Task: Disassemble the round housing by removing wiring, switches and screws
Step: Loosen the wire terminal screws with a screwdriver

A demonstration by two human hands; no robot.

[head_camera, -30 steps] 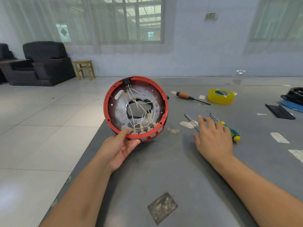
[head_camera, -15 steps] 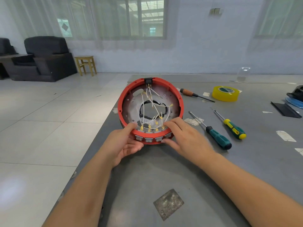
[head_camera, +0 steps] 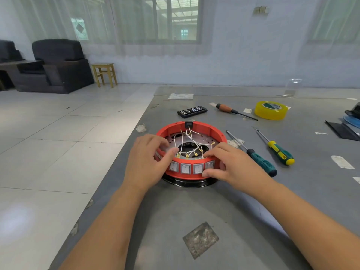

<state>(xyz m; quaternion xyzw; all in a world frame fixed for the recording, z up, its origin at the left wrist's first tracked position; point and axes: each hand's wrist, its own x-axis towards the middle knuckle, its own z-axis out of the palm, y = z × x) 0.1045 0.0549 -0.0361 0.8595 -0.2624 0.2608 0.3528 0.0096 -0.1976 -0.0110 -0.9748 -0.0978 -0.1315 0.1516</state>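
Pale blue-white painted wall (head_camera: 233,61) runs across the back, with a big curtained window (head_camera: 175,18) at 12 o'clock letting in soft daylight and another (head_camera: 337,18) at 1 o'clock. Glossy light grey tiled floor (head_camera: 58,133) fills the left. Black leather armchair (head_camera: 56,67) sits at 10 o'clock, small yellow wooden stool (head_camera: 105,74) just beside it.
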